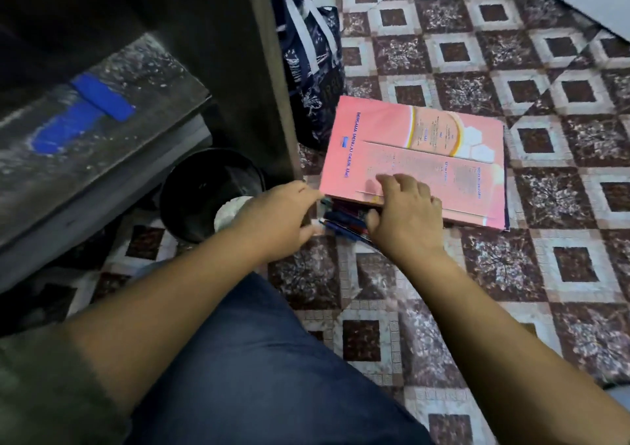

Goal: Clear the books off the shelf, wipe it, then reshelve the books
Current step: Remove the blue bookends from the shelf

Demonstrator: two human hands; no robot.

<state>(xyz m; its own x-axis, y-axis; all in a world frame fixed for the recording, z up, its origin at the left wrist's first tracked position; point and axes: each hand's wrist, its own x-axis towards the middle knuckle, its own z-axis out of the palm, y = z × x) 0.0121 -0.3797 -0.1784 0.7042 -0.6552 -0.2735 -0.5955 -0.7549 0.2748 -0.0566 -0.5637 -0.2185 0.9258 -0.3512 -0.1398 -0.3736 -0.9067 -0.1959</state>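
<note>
Books [419, 158] stacked on floor [511, 274], pink cover up. Right hand [405, 213] grips near edge; left hand [283, 216] touches corner, grip unclear.

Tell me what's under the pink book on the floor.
A stack of darker books, blue and red edges showing at the near corner. Their covers and number are hidden by the pink book and the right hand.

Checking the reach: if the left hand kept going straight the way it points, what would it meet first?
Probably the left hand would meet the side of the book stack under the pink book; depth is unclear.
</note>
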